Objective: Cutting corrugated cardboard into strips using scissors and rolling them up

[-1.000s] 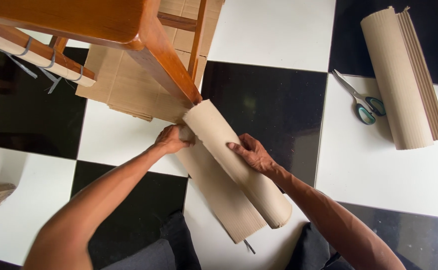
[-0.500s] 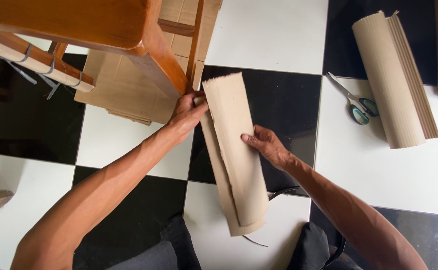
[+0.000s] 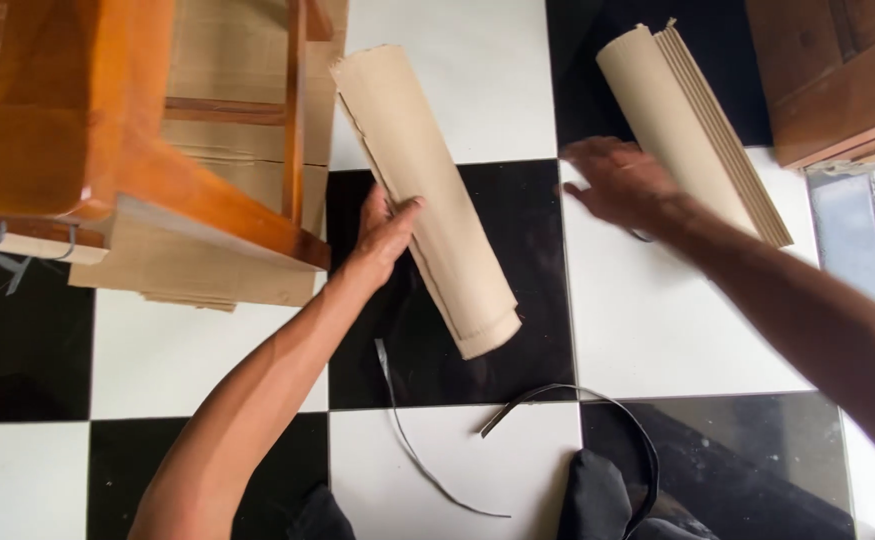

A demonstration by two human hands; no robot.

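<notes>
Two cardboard rolls: left hand (image 3: pixel 385 225) fingers pressed flat on near roll (image 3: pixel 427 190), right hand (image 3: pixel 619 182) spread beside far roll (image 3: pixel 682 120).

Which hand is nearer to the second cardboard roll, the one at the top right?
Right. The right hand hovers beside that roll; the left hand rests on the other roll.

The left hand (image 3: pixel 382 228) pressed flat against a rolled cardboard sheet (image 3: pixel 427 195) lying on the checkered floor (image 3: pixel 647 330). The right hand (image 3: pixel 619 182) hovered, fingers spread, just beside a second cardboard roll (image 3: pixel 682 120).
</notes>
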